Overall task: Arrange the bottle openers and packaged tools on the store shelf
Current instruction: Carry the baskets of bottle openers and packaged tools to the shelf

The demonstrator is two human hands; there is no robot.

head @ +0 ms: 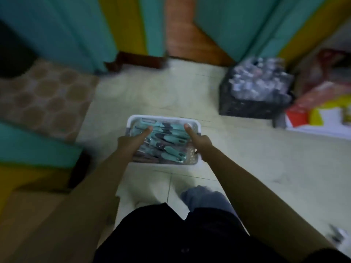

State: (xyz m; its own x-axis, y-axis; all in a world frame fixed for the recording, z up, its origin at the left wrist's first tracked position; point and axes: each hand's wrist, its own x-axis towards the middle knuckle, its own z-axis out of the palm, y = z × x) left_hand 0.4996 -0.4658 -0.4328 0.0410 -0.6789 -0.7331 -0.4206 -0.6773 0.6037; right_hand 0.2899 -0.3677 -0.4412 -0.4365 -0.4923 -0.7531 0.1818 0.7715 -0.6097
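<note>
- Many teal-handled packaged tools, too blurred to identify, lie heaped in a white perforated plastic basket.
- Left hand and right hand grip its sides, thumbs lying over the rim.
- Pale glossy tiled floor beneath; black latticed crate well apart, right.

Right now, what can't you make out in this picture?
Head view, motion-blurred:
1. Fingers of the left hand and right hand: hidden by the white basket; only thumbs show.
2. The packaged tools in it: labels unreadable, blurred.
3. Contents of the black crate: too blurred to identify.
</note>
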